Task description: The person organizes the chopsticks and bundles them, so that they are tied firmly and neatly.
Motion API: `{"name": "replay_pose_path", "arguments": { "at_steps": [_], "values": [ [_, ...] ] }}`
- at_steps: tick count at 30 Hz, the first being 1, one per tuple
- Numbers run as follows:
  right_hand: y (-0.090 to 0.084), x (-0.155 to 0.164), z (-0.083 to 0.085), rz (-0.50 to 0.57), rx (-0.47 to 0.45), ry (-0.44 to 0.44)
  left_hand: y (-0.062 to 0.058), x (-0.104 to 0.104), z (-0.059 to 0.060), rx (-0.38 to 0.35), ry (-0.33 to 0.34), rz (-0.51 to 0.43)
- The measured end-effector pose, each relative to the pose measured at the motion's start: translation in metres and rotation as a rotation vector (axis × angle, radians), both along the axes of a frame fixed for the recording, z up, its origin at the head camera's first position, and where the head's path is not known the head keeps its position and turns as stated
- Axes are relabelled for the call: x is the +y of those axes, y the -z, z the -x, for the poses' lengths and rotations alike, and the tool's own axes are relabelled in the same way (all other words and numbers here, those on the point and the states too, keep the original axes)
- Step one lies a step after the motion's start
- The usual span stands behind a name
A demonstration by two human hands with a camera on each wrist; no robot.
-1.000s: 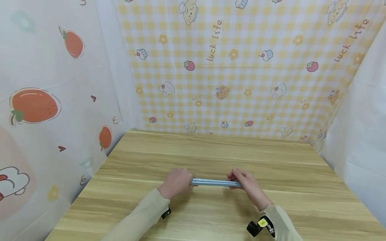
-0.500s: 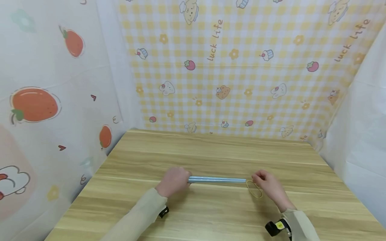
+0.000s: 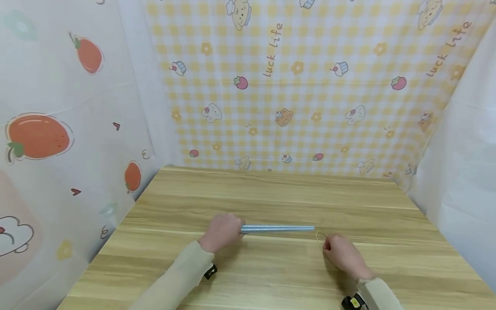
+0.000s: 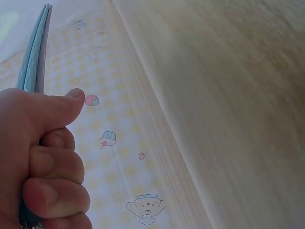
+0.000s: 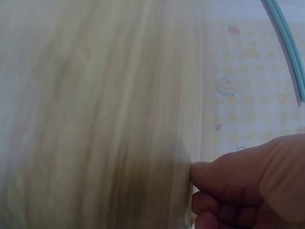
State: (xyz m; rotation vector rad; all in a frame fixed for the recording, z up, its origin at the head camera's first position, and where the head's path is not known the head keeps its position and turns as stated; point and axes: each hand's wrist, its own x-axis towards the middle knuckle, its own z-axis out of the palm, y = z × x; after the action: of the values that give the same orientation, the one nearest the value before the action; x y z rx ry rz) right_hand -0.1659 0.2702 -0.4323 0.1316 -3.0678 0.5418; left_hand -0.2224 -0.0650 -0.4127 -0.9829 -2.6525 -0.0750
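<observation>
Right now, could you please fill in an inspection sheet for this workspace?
Surface: wooden table, bare grain.
Job's things: blue sticks, bundled, held level above the table; yellow rubber band at the right fingers.
Clutter: nothing seen.
Hands: left hand grips the sticks' left end; right hand pinches the band.
Cables: nothing seen.
Surroundings: checked cartoon cloth behind, fruit-print sheet on the left, plain white sheet on the right.
</observation>
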Motion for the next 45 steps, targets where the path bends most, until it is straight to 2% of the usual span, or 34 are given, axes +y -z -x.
{"name": "replay_pose_path", "arguments": {
  "at_steps": [3, 5, 10, 16, 23, 32, 36, 41, 45],
  "values": [
    [0.001, -0.002, -0.001, -0.031, 0.026, 0.000, 0.001, 0.000, 0.001, 0.025, -0.001, 0.006],
    [0.000, -0.003, -0.001, -0.016, 0.024, 0.014, 0.002, 0.000, 0.001, 0.038, 0.003, 0.008],
    [-0.005, -0.004, -0.002, 0.129, -0.008, 0.089, 0.001, -0.001, 0.000, 0.043, 0.001, 0.012],
    [-0.021, -0.011, -0.002, 0.289, 0.053, 0.130, 0.001, -0.002, -0.002, 0.052, -0.008, 0.010],
    [-0.036, -0.025, -0.004, 0.419, 0.091, 0.097, 0.002, -0.001, -0.003, 0.028, -0.027, 0.021],
    [-0.051, -0.047, -0.009, 0.444, 0.197, 0.016, -0.001, 0.004, -0.005, -0.046, -0.030, -0.007],
    [-0.053, -0.053, -0.014, 0.518, 0.172, -0.038, -0.001, 0.006, -0.005, -0.060, -0.034, -0.021],
    [-0.050, -0.057, -0.022, 0.673, 0.116, -0.106, -0.001, 0.008, -0.003, -0.056, -0.037, -0.033],
    [-0.041, -0.058, -0.028, 0.769, 0.036, -0.082, -0.003, 0.007, -0.002, -0.038, -0.042, -0.032]
  ]
}}
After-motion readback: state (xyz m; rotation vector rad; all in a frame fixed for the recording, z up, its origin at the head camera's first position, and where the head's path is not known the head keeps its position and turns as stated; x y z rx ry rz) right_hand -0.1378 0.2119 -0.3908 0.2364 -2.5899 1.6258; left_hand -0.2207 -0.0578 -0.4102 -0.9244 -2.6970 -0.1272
